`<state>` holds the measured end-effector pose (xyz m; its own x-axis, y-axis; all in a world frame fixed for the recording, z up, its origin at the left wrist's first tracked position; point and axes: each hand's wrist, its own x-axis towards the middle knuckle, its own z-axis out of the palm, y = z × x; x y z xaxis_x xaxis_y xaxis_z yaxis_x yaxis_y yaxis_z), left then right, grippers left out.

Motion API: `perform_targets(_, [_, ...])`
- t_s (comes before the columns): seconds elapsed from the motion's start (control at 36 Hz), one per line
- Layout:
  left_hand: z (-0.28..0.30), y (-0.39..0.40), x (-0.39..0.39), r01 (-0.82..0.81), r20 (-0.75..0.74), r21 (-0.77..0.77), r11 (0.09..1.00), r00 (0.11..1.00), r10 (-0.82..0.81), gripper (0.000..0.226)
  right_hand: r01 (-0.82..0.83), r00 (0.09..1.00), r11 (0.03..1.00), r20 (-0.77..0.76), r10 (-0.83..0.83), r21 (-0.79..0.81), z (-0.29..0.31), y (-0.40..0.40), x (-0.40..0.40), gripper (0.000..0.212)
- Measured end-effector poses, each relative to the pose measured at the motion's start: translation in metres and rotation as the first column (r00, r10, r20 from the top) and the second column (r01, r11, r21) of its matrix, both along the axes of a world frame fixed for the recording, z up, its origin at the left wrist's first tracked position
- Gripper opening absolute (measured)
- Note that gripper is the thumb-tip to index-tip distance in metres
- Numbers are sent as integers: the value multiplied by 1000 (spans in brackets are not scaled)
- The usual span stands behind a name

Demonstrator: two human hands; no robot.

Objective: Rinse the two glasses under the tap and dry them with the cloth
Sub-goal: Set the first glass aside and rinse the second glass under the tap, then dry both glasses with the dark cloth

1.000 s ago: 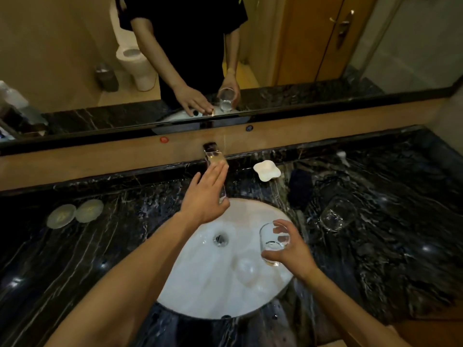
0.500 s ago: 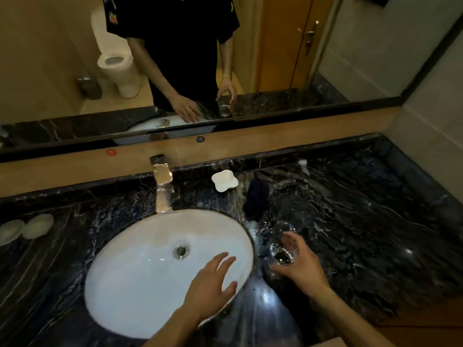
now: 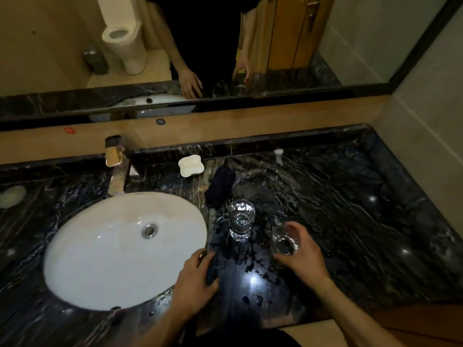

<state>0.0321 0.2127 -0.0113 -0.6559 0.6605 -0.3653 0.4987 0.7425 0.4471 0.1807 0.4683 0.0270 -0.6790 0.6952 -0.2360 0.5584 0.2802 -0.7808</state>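
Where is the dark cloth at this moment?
In the head view the dark cloth lies on the counter right of the basin, just behind the free-standing glass and right of the white dish.

The right hand (image 3: 304,256) is now lowering its glass (image 3: 284,242) onto the counter (image 3: 350,209), away from the basin (image 3: 100,259). The left hand (image 3: 195,279) is now resting at the basin's edge.

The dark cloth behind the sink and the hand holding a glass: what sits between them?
In the head view, the second glass stands upright on the wet marble counter, between the dark cloth and the right hand, which holds the other glass.
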Motion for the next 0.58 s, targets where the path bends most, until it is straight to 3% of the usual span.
perform_targets(0.31, [1,3,-7,24,-15,-46,999,1000,-25,72,-1,999,999,49,3,-43,0,8,-7,85])
perform_targets(0.42, [5,3,-22,76,-5,-71,995,997,-77,61,-25,997,999,72,27,-31,6,7,-11,87])
perform_targets(0.5, [11,7,-40,155,20,-116,981,988,-154,51,-83,990,996,116,79,28,11,5,-10,99])
perform_targets(0.58, [19,17,-66,249,61,-173,953,968,-241,42,-176,974,947,188,128,268,19,2,-12,112])
